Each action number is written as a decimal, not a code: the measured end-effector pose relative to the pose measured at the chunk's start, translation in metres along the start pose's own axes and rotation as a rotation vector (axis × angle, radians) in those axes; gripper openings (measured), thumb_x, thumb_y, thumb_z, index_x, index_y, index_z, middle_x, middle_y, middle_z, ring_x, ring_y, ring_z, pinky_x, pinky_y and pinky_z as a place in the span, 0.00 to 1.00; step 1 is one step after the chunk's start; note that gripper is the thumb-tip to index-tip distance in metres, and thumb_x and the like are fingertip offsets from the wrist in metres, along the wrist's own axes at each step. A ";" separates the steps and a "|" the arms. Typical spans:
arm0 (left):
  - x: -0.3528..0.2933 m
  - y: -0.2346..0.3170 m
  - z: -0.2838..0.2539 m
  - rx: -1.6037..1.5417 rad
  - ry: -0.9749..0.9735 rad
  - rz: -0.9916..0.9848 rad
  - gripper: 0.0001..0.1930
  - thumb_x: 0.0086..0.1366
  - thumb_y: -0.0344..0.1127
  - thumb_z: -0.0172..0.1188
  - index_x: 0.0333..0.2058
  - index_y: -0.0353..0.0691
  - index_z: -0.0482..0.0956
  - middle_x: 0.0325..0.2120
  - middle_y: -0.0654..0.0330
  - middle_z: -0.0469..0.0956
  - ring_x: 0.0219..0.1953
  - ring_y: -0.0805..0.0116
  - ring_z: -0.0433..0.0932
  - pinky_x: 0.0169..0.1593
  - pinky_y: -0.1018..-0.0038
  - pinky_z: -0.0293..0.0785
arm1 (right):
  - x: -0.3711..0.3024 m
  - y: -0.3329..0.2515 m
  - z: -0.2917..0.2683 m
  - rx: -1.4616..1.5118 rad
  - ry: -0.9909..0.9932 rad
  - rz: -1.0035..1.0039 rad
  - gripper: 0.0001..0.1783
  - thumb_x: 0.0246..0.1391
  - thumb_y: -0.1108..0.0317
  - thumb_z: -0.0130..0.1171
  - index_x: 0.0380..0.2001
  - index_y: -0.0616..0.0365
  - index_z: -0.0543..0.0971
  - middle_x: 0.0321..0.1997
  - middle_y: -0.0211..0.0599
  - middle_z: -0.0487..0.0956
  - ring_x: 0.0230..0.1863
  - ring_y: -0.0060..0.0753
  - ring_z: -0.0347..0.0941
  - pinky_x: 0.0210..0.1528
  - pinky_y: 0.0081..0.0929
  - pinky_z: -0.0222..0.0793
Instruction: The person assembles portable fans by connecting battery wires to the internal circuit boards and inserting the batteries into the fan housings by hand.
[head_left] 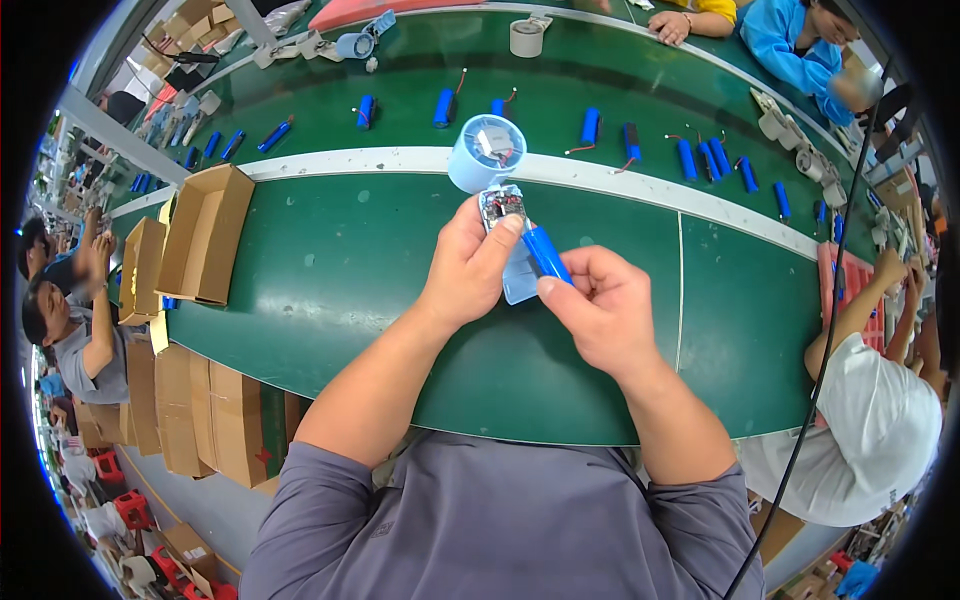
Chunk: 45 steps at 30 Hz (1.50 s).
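Observation:
My left hand (462,262) grips a light-blue handheld fan body (472,168) by its opened handle, the thumb pressing beside a small circuit board (504,204). The round head points away from me, with wires and a pale square part inside it. My right hand (608,308) pinches a blue cylindrical battery (545,254) between thumb and fingers. This battery lies at a slant over the lower handle shell (518,283), its upper end close to the board. Whether it sits inside the shell or only rests over it, I cannot tell.
Beyond a pale rail (380,160), several blue batteries (444,108) with wires lie on the green belt. Open cardboard boxes (205,235) stand at the table's left. Co-workers sit on both sides and across. A black cable (838,330) hangs down at the right.

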<state>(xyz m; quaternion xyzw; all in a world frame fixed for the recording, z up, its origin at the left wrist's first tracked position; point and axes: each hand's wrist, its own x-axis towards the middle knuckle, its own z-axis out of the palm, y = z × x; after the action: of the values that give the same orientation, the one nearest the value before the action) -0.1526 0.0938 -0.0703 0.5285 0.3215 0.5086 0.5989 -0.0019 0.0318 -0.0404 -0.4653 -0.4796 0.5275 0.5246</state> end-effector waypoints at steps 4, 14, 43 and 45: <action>-0.005 -0.004 0.001 0.007 0.031 -0.018 0.17 0.69 0.41 0.47 0.49 0.35 0.65 0.33 0.58 0.76 0.32 0.75 0.75 0.37 0.78 0.74 | -0.002 0.011 0.010 -0.209 0.070 -0.147 0.08 0.47 0.73 0.62 0.29 0.65 0.75 0.18 0.25 0.73 0.18 0.09 0.63 0.19 0.14 0.59; -0.009 0.004 0.003 -0.071 -0.013 -0.059 0.15 0.64 0.33 0.55 0.47 0.35 0.66 0.35 0.55 0.77 0.36 0.72 0.76 0.40 0.76 0.75 | 0.003 0.015 0.015 -0.835 0.155 -0.517 0.11 0.40 0.67 0.66 0.22 0.59 0.74 0.19 0.39 0.73 0.20 0.42 0.71 0.21 0.35 0.66; -0.008 0.010 0.000 -0.415 -0.043 -0.167 0.13 0.62 0.27 0.56 0.45 0.35 0.67 0.40 0.53 0.75 0.36 0.70 0.77 0.39 0.74 0.76 | 0.013 0.021 -0.002 0.307 -0.273 0.259 0.18 0.54 0.68 0.58 0.46 0.62 0.70 0.34 0.37 0.77 0.30 0.23 0.74 0.29 0.19 0.72; -0.009 0.013 -0.003 -0.409 -0.036 -0.195 0.14 0.61 0.27 0.56 0.45 0.34 0.67 0.40 0.52 0.75 0.37 0.69 0.77 0.40 0.73 0.76 | 0.014 0.022 -0.002 0.325 -0.280 0.264 0.19 0.54 0.67 0.57 0.47 0.63 0.70 0.34 0.38 0.77 0.30 0.25 0.74 0.28 0.20 0.73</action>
<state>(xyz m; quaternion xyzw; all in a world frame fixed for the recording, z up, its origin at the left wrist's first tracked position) -0.1617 0.0849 -0.0606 0.3716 0.2506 0.4935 0.7454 -0.0021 0.0462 -0.0628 -0.3557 -0.3918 0.7209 0.4474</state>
